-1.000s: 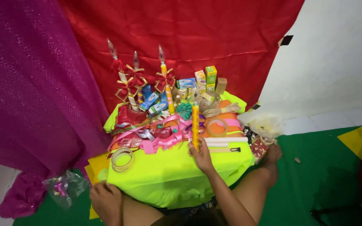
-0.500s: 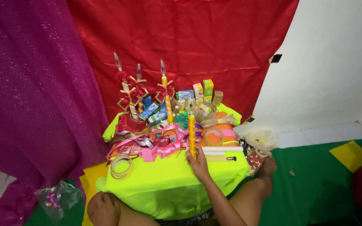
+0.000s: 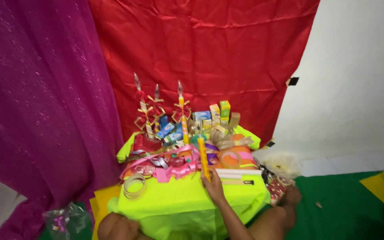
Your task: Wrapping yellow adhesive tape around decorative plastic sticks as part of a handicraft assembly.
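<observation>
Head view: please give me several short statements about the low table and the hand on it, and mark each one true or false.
1. The right hand holds a long yellow-orange stick near its lower end. True.
2. The table cover is dark blue. False: it is bright yellow-green.
3. A roll of clear tape lies near the table's left edge. True.
4. The stick lies flat on the floor. False: it stands tilted over the table, in the hand's grip.
5. The cloth behind the table is red, with purple cloth to its left. True.
6. The left hand rests on the ribbons. False: no left hand shows there.
</observation>
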